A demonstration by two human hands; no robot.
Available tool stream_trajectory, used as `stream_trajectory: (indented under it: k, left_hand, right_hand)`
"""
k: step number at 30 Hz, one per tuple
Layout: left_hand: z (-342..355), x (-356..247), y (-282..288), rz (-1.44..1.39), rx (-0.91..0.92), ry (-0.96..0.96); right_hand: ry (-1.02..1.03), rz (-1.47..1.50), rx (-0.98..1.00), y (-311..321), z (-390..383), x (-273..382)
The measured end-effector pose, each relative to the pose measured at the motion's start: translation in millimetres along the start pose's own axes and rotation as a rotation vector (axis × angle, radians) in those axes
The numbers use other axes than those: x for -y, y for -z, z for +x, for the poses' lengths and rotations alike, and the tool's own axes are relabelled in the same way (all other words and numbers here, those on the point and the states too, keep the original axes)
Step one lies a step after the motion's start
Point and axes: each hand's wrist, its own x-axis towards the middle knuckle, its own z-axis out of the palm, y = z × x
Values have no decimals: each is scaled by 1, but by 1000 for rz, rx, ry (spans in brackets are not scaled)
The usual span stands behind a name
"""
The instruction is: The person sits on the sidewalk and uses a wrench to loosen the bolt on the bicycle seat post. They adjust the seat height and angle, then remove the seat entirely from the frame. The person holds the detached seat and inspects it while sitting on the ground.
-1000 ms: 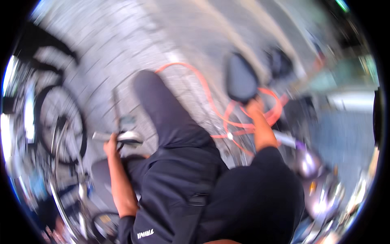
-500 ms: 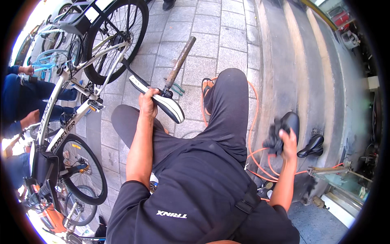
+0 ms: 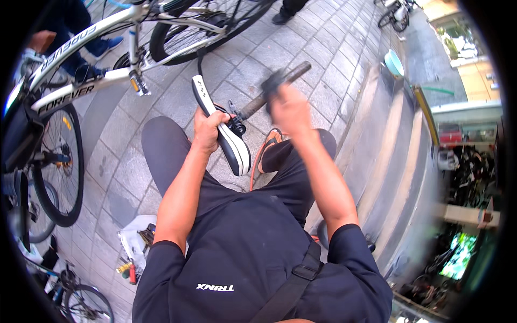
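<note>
My left hand (image 3: 207, 129) is closed around the middle of a black-and-white bicycle saddle (image 3: 236, 152), held tilted above my lap. A worn, brownish metal seatpost (image 3: 252, 107) sticks out from the clamp under it, pointing up and to the right. My right hand (image 3: 291, 110), blurred by motion, grips a crumpled dark rag (image 3: 272, 87). The rag lies over the middle of the seatpost; whether it wraps fully around cannot be seen. The fingers of that hand are partly hidden.
A white bicycle (image 3: 107, 32) stands at the left, its pedal (image 3: 139, 83) jutting toward me. Beside my left elbow lies a plastic bag (image 3: 134, 237) with tools and a red-handled screwdriver (image 3: 132, 273). Steps (image 3: 377, 145) run along the right, with a light-blue basin (image 3: 393, 63) farther off.
My right hand has carried the dark rag from beside the steps over to the seatpost. My left hand keeps hold of the saddle. The whole view has turned.
</note>
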Motion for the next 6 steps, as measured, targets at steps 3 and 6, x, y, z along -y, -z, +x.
stream_trajectory:
  k: [3, 6]
  left_hand:
    - [-1, -5, 15, 143, -46, -75]
    - [-14, -9, 21, 245, -16, -194]
  right_hand:
    - [259, 7, 247, -16, -19, 58]
    - [326, -110, 214, -22, 5, 33]
